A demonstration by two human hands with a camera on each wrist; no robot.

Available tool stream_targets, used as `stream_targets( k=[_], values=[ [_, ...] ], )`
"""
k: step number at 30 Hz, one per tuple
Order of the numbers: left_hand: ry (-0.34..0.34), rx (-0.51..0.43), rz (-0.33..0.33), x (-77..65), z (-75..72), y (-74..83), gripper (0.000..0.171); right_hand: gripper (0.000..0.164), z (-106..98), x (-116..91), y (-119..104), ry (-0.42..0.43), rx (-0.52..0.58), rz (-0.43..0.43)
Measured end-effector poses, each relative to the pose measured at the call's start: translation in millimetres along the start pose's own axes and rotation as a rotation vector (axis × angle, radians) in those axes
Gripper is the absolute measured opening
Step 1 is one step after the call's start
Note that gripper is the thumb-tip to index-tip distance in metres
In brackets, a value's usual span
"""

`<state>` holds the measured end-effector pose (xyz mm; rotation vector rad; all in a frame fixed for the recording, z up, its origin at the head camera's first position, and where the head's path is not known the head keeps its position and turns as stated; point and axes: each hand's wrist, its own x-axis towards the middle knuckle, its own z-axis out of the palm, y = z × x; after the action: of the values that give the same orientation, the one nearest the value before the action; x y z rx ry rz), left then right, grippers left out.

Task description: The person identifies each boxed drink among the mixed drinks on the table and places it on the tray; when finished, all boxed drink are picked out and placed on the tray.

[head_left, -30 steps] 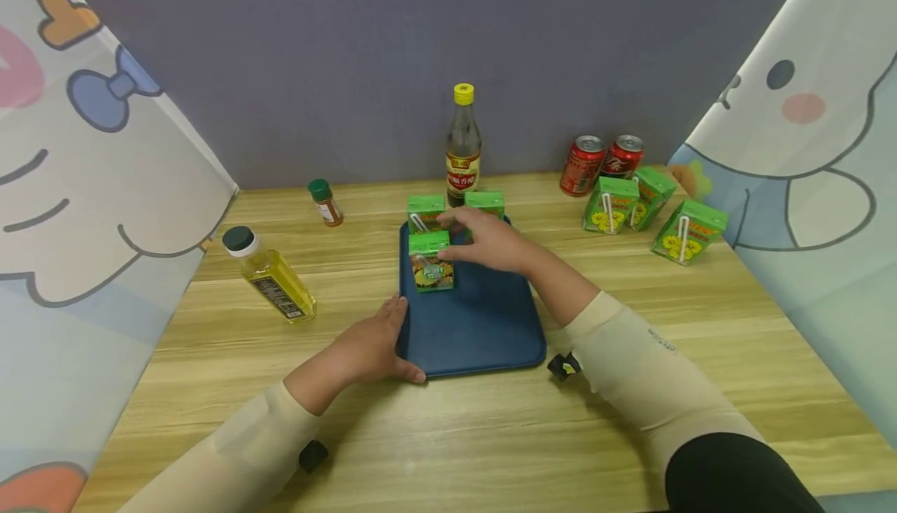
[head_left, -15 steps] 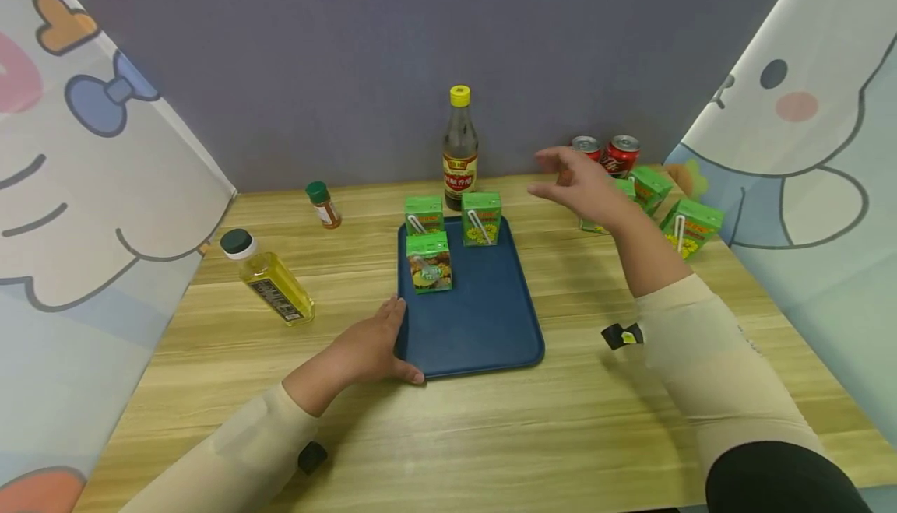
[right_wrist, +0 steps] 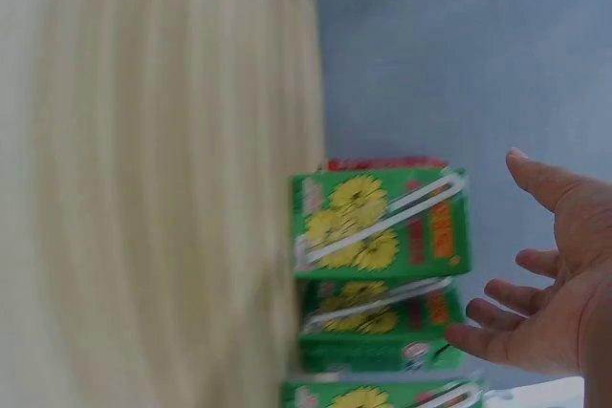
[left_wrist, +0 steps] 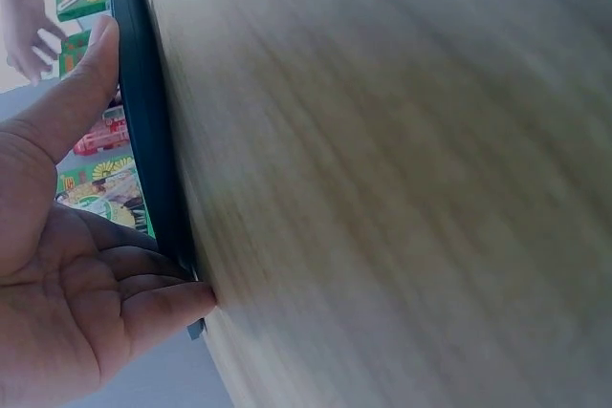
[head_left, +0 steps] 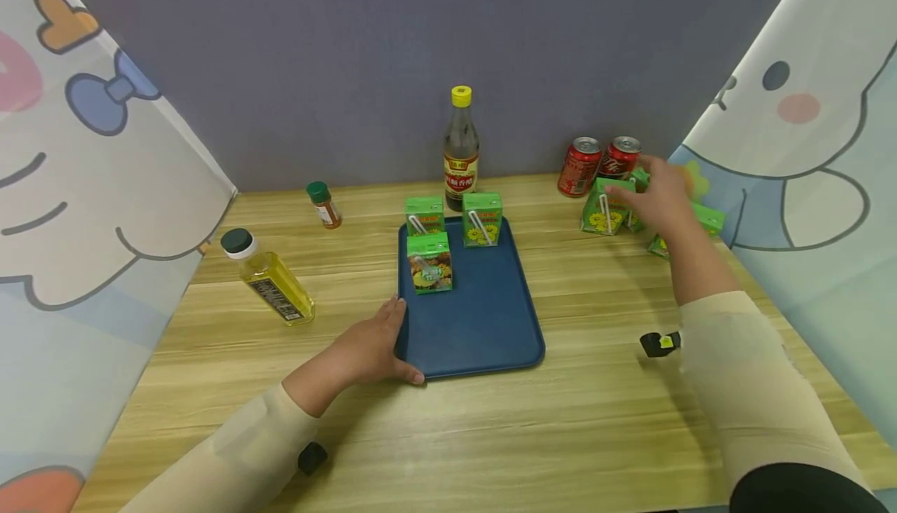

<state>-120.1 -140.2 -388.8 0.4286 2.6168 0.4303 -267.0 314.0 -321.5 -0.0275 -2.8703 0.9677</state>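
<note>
My left hand (head_left: pixel 364 349) touches the left edge and near left corner of a dark blue tray (head_left: pixel 483 326), fingers and thumb spread, as the left wrist view also shows along the tray's rim (left_wrist: pixel 143 93). On the tray stand three green drink cartons: a front one (head_left: pixel 430 268), one behind it (head_left: pixel 423 213), and one at the back right (head_left: pixel 482 221). My right hand (head_left: pixel 662 198) hovers with spread fingers over another group of cartons at the right. In the right wrist view, the fingers are apart from the nearest carton (right_wrist: pixel 382 222); a middle carton (right_wrist: pixel 378 322) sits beside it.
Two red cola cans (head_left: pixel 580 166) stand behind the right cartons. A yellow-capped vinegar bottle (head_left: pixel 461 163) is behind the tray. An oil bottle (head_left: pixel 276 283) and a green-capped spice jar (head_left: pixel 325 205) stand left. Grey and patterned panels border the wooden table (head_left: pixel 476 443).
My right hand has left the carton at the tray's back right and moved right, past the cola cans, to above the right cartons. My left hand has stayed at the tray.
</note>
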Motion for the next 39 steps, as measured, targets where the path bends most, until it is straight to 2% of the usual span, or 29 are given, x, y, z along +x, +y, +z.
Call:
stream_targets(
  k=[5, 11, 17, 22, 25, 29, 33, 36, 39],
  values=[
    [-0.002, 0.002, 0.0, 0.3, 0.2, -0.1, 0.13, 0.097, 8.2, 3.2, 16.4, -0.008, -0.059, 0.0],
    [-0.001, 0.004, -0.006, 0.7, -0.2, 0.9, 0.129, 0.093, 19.2, 6.4, 20.6, -0.039, -0.135, -0.026],
    [-0.001, 0.005, 0.005, 1.4, -0.2, -0.6, 0.13, 0.081, 26.2, 6.9, 22.0, -0.058, -0.194, -0.071],
    [0.001, 0.008, 0.006, 1.3, 0.4, -0.8, 0.13, 0.067, 26.0, 6.6, 24.1, -0.052, -0.16, -0.086],
    [-0.001, 0.008, 0.0, 0.9, 0.8, -1.3, 0.13, 0.064, 25.8, 7.0, 24.5, -0.064, -0.116, -0.082],
    [0.007, -0.006, 0.011, -0.2, 0.2, -2.0, 0.13, 0.069, 28.6, 6.7, 24.9, -0.102, -0.026, -0.039],
    [0.014, -0.007, 0.02, -1.3, 0.0, -2.0, 0.13, 0.08, 36.1, 6.5, 26.0, -0.186, 0.029, 0.005],
    [0.011, -0.003, 0.013, -1.2, 0.7, -2.1, 0.129, 0.083, 41.6, 5.4, 25.9, -0.231, 0.026, 0.019],
    [0.006, -0.001, 0.005, -1.1, 1.0, -1.9, 0.129, 0.086, 44.9, 3.4, 22.7, -0.234, 0.018, 0.016]
  ],
)
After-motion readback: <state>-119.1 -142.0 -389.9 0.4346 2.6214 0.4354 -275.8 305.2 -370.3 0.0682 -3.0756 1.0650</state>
